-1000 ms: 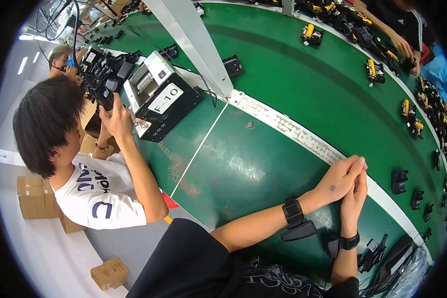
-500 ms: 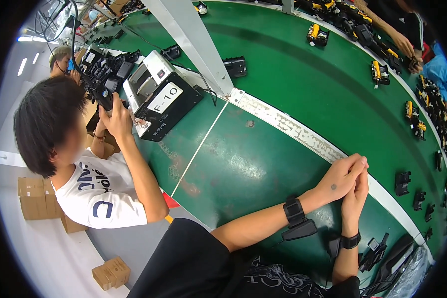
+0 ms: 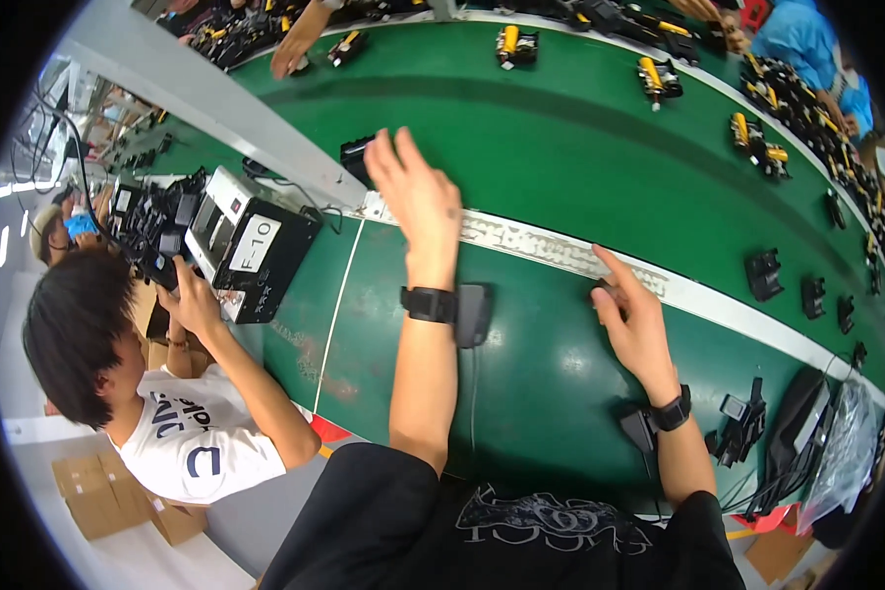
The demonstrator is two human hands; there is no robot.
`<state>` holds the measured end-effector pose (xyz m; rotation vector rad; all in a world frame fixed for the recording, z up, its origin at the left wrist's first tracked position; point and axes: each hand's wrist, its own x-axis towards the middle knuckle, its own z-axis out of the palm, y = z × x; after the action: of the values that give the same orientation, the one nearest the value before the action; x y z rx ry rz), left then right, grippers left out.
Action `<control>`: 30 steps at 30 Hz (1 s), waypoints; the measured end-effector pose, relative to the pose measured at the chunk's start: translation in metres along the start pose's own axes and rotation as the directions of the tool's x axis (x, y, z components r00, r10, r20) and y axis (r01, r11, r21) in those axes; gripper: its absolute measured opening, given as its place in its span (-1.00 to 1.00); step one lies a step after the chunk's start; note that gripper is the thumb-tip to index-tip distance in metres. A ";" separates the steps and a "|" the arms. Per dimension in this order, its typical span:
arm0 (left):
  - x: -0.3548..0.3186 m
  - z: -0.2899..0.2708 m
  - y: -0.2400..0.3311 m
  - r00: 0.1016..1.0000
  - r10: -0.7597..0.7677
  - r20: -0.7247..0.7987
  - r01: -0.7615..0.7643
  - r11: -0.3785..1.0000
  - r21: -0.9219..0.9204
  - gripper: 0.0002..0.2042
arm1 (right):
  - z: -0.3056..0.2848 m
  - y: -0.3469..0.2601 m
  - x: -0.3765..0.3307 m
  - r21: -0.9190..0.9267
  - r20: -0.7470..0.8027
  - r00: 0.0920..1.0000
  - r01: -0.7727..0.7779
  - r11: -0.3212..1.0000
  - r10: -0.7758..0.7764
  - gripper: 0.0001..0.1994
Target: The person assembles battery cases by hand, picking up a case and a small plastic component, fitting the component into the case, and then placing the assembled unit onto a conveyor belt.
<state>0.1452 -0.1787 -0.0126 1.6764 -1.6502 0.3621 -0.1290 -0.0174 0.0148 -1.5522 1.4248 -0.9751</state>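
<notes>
My left hand (image 3: 418,192) reaches over the white rail (image 3: 531,244), open, its fingers stretched toward a black moulded part (image 3: 358,157) on the green conveyor belt (image 3: 482,118). The fingertips overlap that part's edge in the picture; whether they touch it cannot be told. Over the green worktop (image 3: 521,364) hovers my right hand (image 3: 641,320), its forefinger pointing out and its thumb apart. The other fingers are curled, and a dark patch by the thumb is unclear. Both wrists wear black straps with small black boxes.
Left of me, a person (image 3: 187,413) holds a black device beside a black-and-white machine (image 3: 251,246). A grey post (image 3: 206,108) rises at the rail. Yellow-and-black assemblies (image 3: 516,47) and black parts (image 3: 763,273) lie on the belt. A clear plastic bag (image 3: 841,457) sits at right.
My clasped hands have come apart. The left went leftward to the black part beyond the rail; the right stays over the worktop's right side. The view has turned, and another person's hand appears across the belt.
</notes>
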 end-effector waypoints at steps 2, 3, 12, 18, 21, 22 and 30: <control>0.001 -0.002 -0.013 0.996 -0.034 0.077 0.024 0.992 0.127 -0.29 | -0.009 -0.003 0.002 0.093 0.018 0.995 -0.098 0.991 0.097 -0.62; 0.005 -0.001 -0.019 0.996 -0.058 0.068 0.043 0.977 0.207 -0.35 | -0.016 -0.002 0.003 -0.010 0.008 0.998 -0.061 0.998 0.061 -0.63; 0.034 -0.005 -0.052 0.977 -0.169 0.130 0.127 0.950 0.286 -0.74 | -0.048 0.007 -0.011 -0.591 0.031 0.990 0.128 0.797 -0.136 -0.86; 0.035 0.001 -0.080 0.967 -0.043 0.250 -0.050 0.935 0.352 -0.63 | -0.044 0.009 -0.008 -0.665 0.048 0.991 0.126 0.736 -0.126 -0.68; 0.055 0.003 -0.098 0.936 0.008 0.352 -0.148 0.917 0.372 -0.57 | -0.052 0.008 -0.009 -0.622 0.063 0.995 0.099 0.777 -0.077 -0.70; 0.062 0.004 -0.100 0.930 0.005 0.366 -0.155 0.912 0.380 -0.58 | -0.056 0.009 -0.009 -0.640 0.081 0.996 0.089 0.763 -0.048 -0.71; 0.023 -0.035 0.020 0.851 0.039 0.524 -0.026 0.999 -0.032 -0.81 | -0.083 0.007 -0.005 -0.631 0.173 0.985 0.107 0.768 0.005 -0.77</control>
<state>0.1399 -0.1707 0.0325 1.8360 -2.0638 -0.1237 -0.2083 -0.0178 0.0398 -2.1144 1.6994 -0.3634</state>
